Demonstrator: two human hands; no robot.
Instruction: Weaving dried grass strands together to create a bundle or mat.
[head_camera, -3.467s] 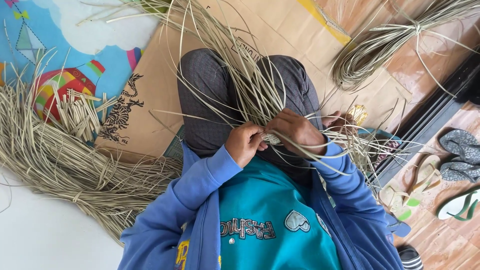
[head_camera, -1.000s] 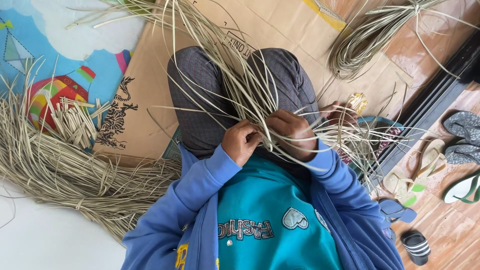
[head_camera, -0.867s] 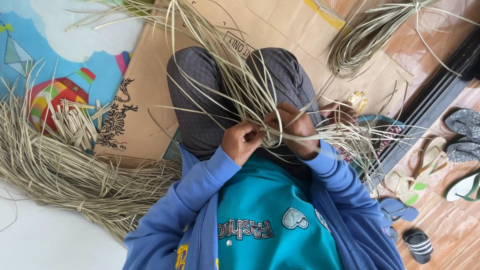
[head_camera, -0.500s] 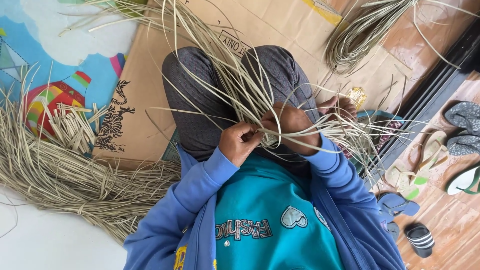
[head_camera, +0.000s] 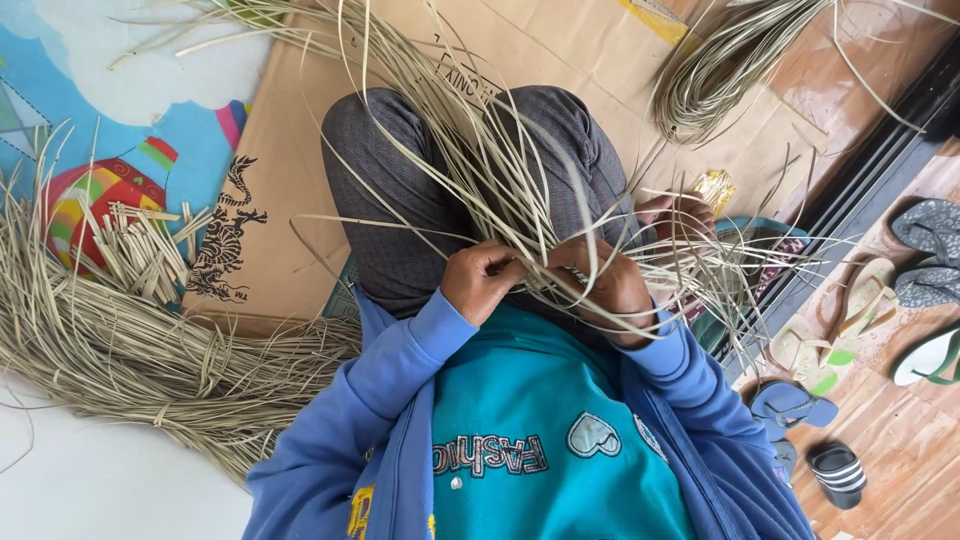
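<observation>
- Pinching dry straw strips (head_camera: 520, 215) at their crossing point, the left hand (head_camera: 482, 283) and right hand (head_camera: 608, 285) both close their grip on the bundle, just above the lap.
- The strips fan outward over the knees (head_camera: 400, 200), long, thin and springy; they look light, stiff enough to kink, and probably best held near the woven knot.
- More straw lies heaped on the floor (head_camera: 130, 350) at the person's left, over cardboard (head_camera: 290, 150).
- A coil of straw (head_camera: 720, 70) lies ahead; sandals (head_camera: 830, 330) sit at the right.
</observation>
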